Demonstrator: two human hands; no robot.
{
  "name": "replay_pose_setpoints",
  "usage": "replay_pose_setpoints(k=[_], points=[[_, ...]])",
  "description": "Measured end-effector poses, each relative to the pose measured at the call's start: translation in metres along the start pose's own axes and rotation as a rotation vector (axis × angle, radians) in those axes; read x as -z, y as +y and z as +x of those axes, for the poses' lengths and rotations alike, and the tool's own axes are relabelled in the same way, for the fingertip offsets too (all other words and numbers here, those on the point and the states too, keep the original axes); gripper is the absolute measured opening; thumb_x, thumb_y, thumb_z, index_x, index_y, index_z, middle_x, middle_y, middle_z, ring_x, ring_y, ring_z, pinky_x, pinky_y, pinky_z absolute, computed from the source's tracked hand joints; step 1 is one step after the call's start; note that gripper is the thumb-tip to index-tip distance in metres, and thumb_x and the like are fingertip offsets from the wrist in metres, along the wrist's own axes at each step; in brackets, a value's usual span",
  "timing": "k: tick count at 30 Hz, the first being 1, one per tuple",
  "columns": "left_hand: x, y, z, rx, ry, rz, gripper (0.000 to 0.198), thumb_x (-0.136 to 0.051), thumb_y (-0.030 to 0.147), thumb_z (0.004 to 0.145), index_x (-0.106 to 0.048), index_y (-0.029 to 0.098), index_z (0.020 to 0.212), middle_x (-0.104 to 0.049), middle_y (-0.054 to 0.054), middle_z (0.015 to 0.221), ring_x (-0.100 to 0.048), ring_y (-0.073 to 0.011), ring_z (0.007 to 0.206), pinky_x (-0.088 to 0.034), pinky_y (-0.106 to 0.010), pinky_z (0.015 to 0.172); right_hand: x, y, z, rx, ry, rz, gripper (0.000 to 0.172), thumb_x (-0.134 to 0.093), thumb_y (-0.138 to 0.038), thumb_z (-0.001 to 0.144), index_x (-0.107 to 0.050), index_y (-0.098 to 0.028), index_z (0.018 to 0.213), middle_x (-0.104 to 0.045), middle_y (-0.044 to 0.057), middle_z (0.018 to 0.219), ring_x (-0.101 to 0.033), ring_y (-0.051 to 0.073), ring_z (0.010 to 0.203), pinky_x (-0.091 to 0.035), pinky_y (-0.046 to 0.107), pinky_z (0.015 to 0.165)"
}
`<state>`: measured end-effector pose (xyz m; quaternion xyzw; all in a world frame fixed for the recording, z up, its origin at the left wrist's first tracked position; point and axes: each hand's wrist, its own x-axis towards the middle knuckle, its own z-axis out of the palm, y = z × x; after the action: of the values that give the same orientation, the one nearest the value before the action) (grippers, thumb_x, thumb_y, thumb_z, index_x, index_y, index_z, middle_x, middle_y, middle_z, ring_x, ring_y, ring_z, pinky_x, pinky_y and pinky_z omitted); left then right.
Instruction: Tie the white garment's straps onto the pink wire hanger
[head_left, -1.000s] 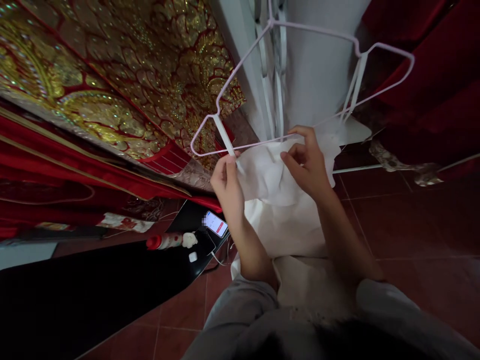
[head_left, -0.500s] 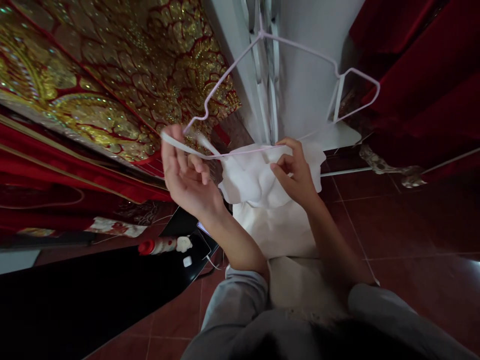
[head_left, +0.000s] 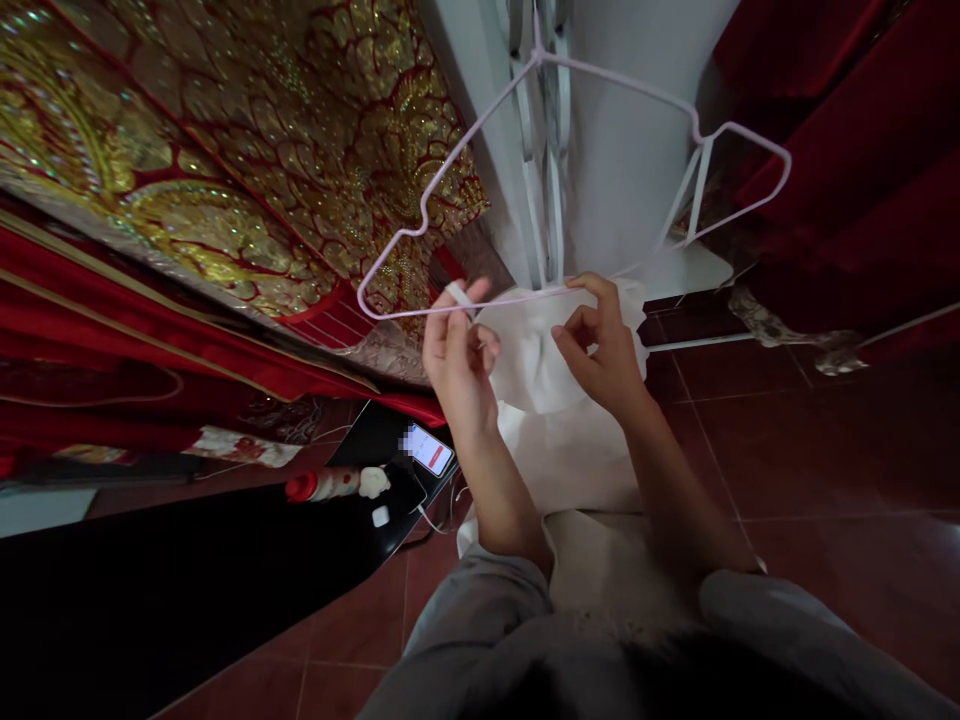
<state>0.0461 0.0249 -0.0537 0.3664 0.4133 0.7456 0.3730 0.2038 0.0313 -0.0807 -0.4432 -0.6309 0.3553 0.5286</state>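
Observation:
A pale pink wire hanger (head_left: 420, 205) hangs in front of me, its hook up at a white rack. A white garment (head_left: 559, 440) droops below its bottom bar. My left hand (head_left: 456, 362) is closed, pinching a white strap (head_left: 457, 293) of the garment just under the bar's left end. My right hand (head_left: 600, 345) is closed too, thumb and forefinger pinching the bar and the garment's top edge near the middle. A second white strap (head_left: 694, 195) is looped over the hanger's right notch.
Red and gold embroidered garments (head_left: 225, 170) hang at the left, dark red velvet ones (head_left: 862, 150) at the right. A black table (head_left: 187, 580) below left holds a phone (head_left: 429, 449), a red-capped bottle (head_left: 330, 485) and a small white charger. The floor is red tile (head_left: 825, 480).
My left hand swung out to the left pulling the strap free of the hanger's left notch, then came back under the bar with the strap pinched. My right hand has kept its grip.

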Motion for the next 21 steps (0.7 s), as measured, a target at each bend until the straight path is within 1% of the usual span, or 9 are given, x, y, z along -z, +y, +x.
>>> replay_pose_setpoints(k=[3, 4, 7, 8, 9, 11, 14, 18, 21], points=[[-0.013, -0.001, -0.005, -0.022, -0.038, -0.055, 0.026, -0.07, 0.046, 0.094, -0.066, 0.021, 0.095, -0.077, -0.005, 0.098, -0.038, -0.0048, 0.045, -0.018, -0.024, 0.04, -0.004, 0.001, -0.003, 0.063, 0.074, 0.032, 0.05, -0.066, -0.027, 0.089, -0.049, -0.032, 0.136, -0.055, -0.005, 0.079, -0.053, 0.012, 0.068, -0.046, 0.026, 0.06], [-0.016, -0.001, -0.006, -0.034, -0.043, -0.074, 0.026, -0.071, 0.045, 0.094, -0.065, 0.02, 0.093, -0.076, -0.004, 0.095, -0.038, -0.0043, 0.044, -0.019, -0.023, 0.039, -0.004, 0.003, -0.002, 0.097, 0.162, 0.053, 0.049, -0.066, -0.028, 0.088, -0.052, -0.032, 0.134, -0.058, -0.003, 0.087, -0.055, 0.012, 0.071, -0.048, 0.026, 0.061], [-0.019, 0.0, -0.005, -0.073, -0.059, -0.099, 0.025, -0.073, 0.044, 0.094, -0.068, 0.02, 0.09, -0.075, -0.003, 0.091, -0.035, -0.0037, 0.043, -0.021, -0.023, 0.039, 0.004, 0.016, 0.005, 0.174, 0.591, 0.145, 0.043, -0.067, -0.027, 0.084, -0.057, -0.032, 0.126, -0.058, 0.002, 0.112, -0.053, 0.009, 0.074, -0.048, 0.024, 0.06], [-0.019, 0.0, -0.005, -0.082, -0.056, -0.087, 0.025, -0.072, 0.045, 0.094, -0.07, 0.021, 0.092, -0.074, -0.003, 0.091, -0.034, -0.0038, 0.043, -0.02, -0.023, 0.039, 0.01, 0.021, 0.01, 0.173, 0.705, 0.185, 0.041, -0.066, -0.026, 0.083, -0.058, -0.031, 0.123, -0.057, 0.002, 0.114, -0.052, 0.008, 0.072, -0.046, 0.023, 0.058], [-0.019, 0.0, -0.005, -0.085, -0.053, -0.07, 0.025, -0.071, 0.046, 0.095, -0.072, 0.021, 0.094, -0.074, -0.003, 0.091, -0.032, -0.004, 0.043, -0.019, -0.024, 0.039, 0.016, 0.024, 0.015, 0.152, 0.758, 0.225, 0.04, -0.067, -0.026, 0.082, -0.06, -0.03, 0.121, -0.058, 0.002, 0.114, -0.051, 0.007, 0.068, -0.046, 0.023, 0.057], [-0.018, 0.0, -0.004, -0.079, -0.053, -0.045, 0.026, -0.069, 0.048, 0.096, -0.076, 0.023, 0.099, -0.074, -0.003, 0.092, -0.031, -0.0044, 0.044, -0.018, -0.025, 0.039, 0.028, 0.027, 0.025, 0.067, 0.685, 0.271, 0.032, -0.069, -0.03, 0.081, -0.067, -0.027, 0.112, -0.063, 0.001, 0.107, -0.052, 0.007, 0.063, -0.046, 0.024, 0.055], [-0.017, -0.001, -0.004, -0.074, -0.067, -0.05, 0.024, -0.069, 0.046, 0.096, -0.076, 0.024, 0.103, -0.073, -0.003, 0.092, -0.03, -0.0042, 0.043, -0.017, -0.026, 0.039, 0.039, 0.018, 0.031, -0.001, 0.519, 0.251, 0.017, -0.074, -0.038, 0.081, -0.072, -0.024, 0.09, -0.067, -0.001, 0.082, -0.053, 0.009, 0.057, -0.044, 0.025, 0.052], [-0.017, -0.003, -0.005, -0.107, -0.062, -0.116, 0.022, -0.069, 0.045, 0.097, -0.069, 0.023, 0.095, -0.071, -0.001, 0.09, -0.029, -0.0031, 0.042, -0.014, -0.025, 0.039, 0.034, -0.006, 0.026, 0.158, 0.657, 0.218, 0.021, -0.073, -0.034, 0.083, -0.064, -0.021, 0.071, -0.055, -0.005, 0.058, -0.042, 0.006, 0.047, -0.032, 0.024, 0.048], [-0.016, -0.004, -0.005, -0.118, -0.083, -0.16, 0.025, -0.07, 0.045, 0.097, -0.063, 0.022, 0.092, -0.071, 0.0, 0.09, -0.027, -0.0022, 0.041, -0.013, -0.024, 0.039, 0.032, -0.022, 0.033, 0.255, 0.601, 0.223, 0.012, -0.076, -0.03, 0.08, -0.074, -0.018, 0.08, -0.063, -0.003, 0.062, -0.041, 0.005, 0.047, -0.029, 0.024, 0.047]])
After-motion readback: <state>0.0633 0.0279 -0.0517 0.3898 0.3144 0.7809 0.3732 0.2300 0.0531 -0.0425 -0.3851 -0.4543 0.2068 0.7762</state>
